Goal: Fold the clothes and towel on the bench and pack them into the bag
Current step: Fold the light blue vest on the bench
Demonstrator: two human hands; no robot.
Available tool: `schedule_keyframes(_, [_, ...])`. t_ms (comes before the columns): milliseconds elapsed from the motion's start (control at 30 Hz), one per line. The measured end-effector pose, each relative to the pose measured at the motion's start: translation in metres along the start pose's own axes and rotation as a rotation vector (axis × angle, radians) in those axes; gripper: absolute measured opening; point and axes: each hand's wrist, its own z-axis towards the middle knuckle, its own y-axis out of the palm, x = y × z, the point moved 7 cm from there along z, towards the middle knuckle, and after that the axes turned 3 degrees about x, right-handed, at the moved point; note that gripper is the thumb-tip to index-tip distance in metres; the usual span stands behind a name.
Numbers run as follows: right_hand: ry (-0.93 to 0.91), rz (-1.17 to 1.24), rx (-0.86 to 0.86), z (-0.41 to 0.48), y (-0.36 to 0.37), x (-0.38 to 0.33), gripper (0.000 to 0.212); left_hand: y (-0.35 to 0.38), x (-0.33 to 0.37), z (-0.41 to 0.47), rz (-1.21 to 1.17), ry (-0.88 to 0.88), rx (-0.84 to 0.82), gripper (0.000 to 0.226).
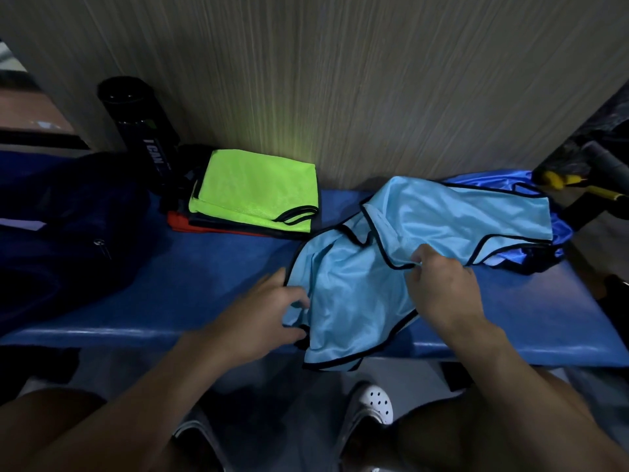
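Slippage is the main risk. The light-blue vest (425, 219) is a slick, thin mesh, and its near corner already hangs over the front edge of the desk (204, 267), so a tug from one side could drag the rest off toward the floor. The right hand (442, 284) has its fingers pinched on a black-trimmed edge near the middle of the vest. The left hand (269, 311) lies with fingers spread wide at the left hem, touching it rather than clearly gripping, so that side may slide when the cloth is pulled flat. The vest's far end overlaps a royal-blue garment (490, 178), which could be lifted along with it.

The vest lies rumpled on the right half of the desk, apart from the folded stack topped by a neon-green vest (258, 189). Its long axis runs diagonally, from the near edge by the left hand up to the far right by the wall. Which end holds the neck I cannot tell.
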Motion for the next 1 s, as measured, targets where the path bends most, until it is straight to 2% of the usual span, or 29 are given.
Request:
schedule_keyframes(67, [0.037, -0.023, -0.008, 0.000, -0.001, 0.006, 0.016, -0.003, 0.003, 0.002, 0.030, 0.019, 0.079, 0.008])
schedule_keyframes(100, [0.049, -0.029, 0.001, -0.001, -0.002, 0.008, 0.018, -0.006, 0.005, 0.003, 0.023, 0.021, 0.123, 0.007])
schedule_keyframes(233, [0.038, 0.024, -0.017, -0.002, 0.000, 0.005, 0.033, -0.025, 0.006, 0.004, -0.155, 0.014, 0.308, 0.017])
schedule_keyframes(300, [-0.106, 0.127, 0.085, -0.004, -0.007, -0.012, 0.040, -0.033, 0.008, 0.005, -0.221, 0.029, 0.361, 0.012])
schedule_keyframes(367, [-0.376, 0.275, 0.153, -0.014, -0.011, -0.038, 0.036, -0.034, 0.007, 0.007, -0.241, 0.031, 0.370, 0.013])
schedule_keyframes(433, [-0.592, 0.406, -0.010, -0.031, 0.003, -0.064, 0.027, -0.030, 0.006, 0.008, -0.220, 0.030, 0.346, 0.017])
schedule_keyframes(500, [-0.676, 0.439, -0.195, -0.046, 0.024, -0.082, 0.032, -0.026, 0.007, 0.008, -0.185, 0.051, 0.307, 0.021])
schedule_keyframes(567, [-0.691, 0.446, -0.285, -0.053, 0.039, -0.091, 0.044, -0.020, 0.007, 0.007, -0.171, 0.072, 0.246, 0.025])
schedule_keyframes(633, [-0.679, 0.437, -0.331, -0.053, 0.046, -0.094, 0.048, -0.013, 0.006, 0.005, -0.156, 0.087, 0.162, 0.025])
schedule_keyframes(700, [-0.694, 0.375, -0.347, -0.052, 0.051, -0.094, 0.042, -0.007, 0.002, 0.003, -0.128, 0.095, 0.091, 0.025])
schedule_keyframes(833, [-0.744, 0.318, -0.363, -0.056, 0.049, -0.098, 0.013, 0.004, -0.003, 0.002, -0.039, 0.092, 0.021, 0.030])
schedule_keyframes(1000, [-0.548, 0.444, -0.403, -0.045, 0.035, -0.078, 0.015, 0.007, 0.000, 0.005, 0.005, 0.068, 0.099, 0.013])
